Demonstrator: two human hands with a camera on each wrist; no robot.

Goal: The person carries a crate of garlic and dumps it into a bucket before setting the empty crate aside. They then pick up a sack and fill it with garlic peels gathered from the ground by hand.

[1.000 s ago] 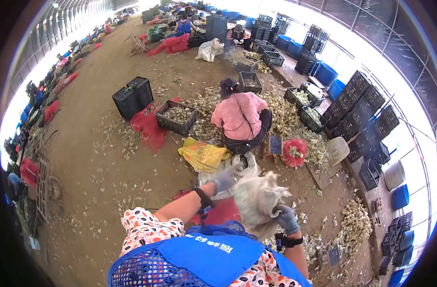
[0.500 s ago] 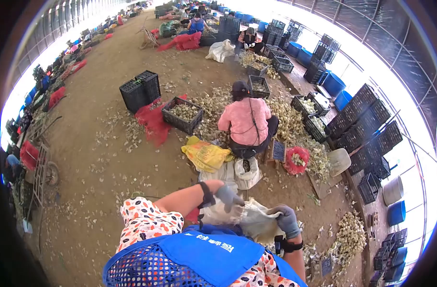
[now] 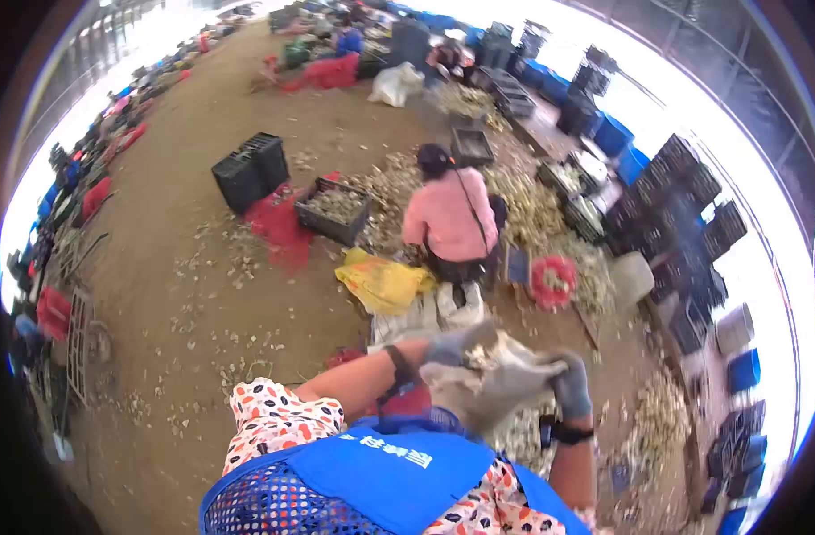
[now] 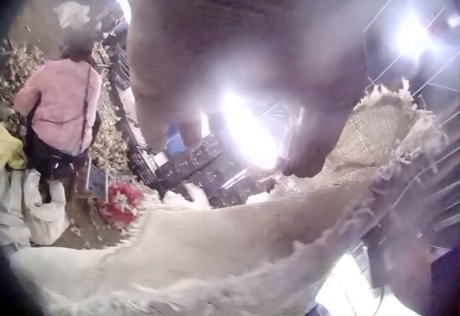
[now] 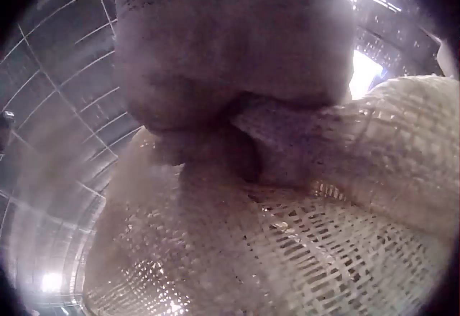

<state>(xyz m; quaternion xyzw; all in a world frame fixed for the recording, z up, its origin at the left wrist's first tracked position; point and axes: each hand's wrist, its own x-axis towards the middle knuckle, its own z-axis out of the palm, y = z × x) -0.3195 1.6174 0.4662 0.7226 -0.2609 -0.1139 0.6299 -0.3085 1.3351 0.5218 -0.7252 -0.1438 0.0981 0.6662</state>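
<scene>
A whitish woven sack (image 3: 506,388) with a frayed rim is held up in front of my body. My right hand (image 3: 570,388), in a grey glove, grips the sack's edge on the right. In the right wrist view the woven cloth (image 5: 345,251) bunches around the curled fingers. My left hand (image 3: 456,346), also gloved, is at the frayed rim on the left. The left wrist view shows its fingers (image 4: 313,154) hanging apart, one overlapping the sack's edge, with background visible between them. The sack's inside is mostly hidden.
A person in a pink top (image 3: 452,218) crouches ahead among heaps of pale bulbs. Near that person are a yellow bag (image 3: 381,281), a white sack (image 3: 461,308), a red net bag (image 3: 553,281) and a black crate (image 3: 333,211). Stacked crates (image 3: 670,205) line the right side.
The sack was bulkier, then sagged low, and is now raised with its rim stretched sideways. My right hand has moved rightward and up; the left has come up to the rim.
</scene>
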